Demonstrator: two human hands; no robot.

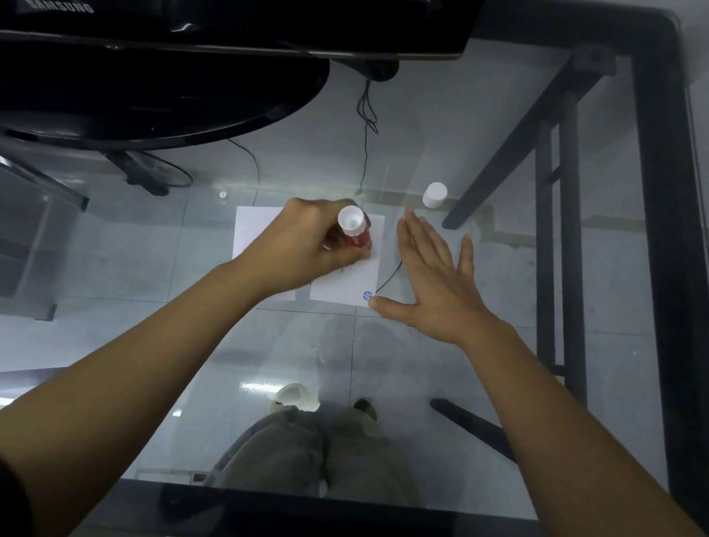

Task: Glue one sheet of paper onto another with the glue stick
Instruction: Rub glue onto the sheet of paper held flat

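Off past the knuckles of the left hand (301,241), up and to the left, a black Samsung monitor (198,11) stands on its round base, and a thin black cable (367,131) trails down from it toward the papers. Both arms reach out over a glass table (594,445) with a black frame.

The left hand is clenched around a glue stick (356,231), fingers wrapped about its red barrel. The white end of the stick points up toward the camera, and the other end is pressed down to the sheet just under the fingertips. I cannot tell whether glue is actually touching the paper, since the fingers cover that spot.

Beneath that hand lie two white sheets. One paper sheet (254,229) shows out to the left of the knuckles. The second paper sheet (350,281) lies under and to the right of the fingers, overlapping the first, with a small blue logo (366,294) near its lower right corner.

The right hand (429,280) is released, fingers spread flat on the glass just beside the right edge of that second sheet. Its thumb tip sits close to the blue logo, touching or nearly touching the paper's corner.

Beyond the right fingertips, well apart from the stick, a white cap (435,195) stands alone on the glass.
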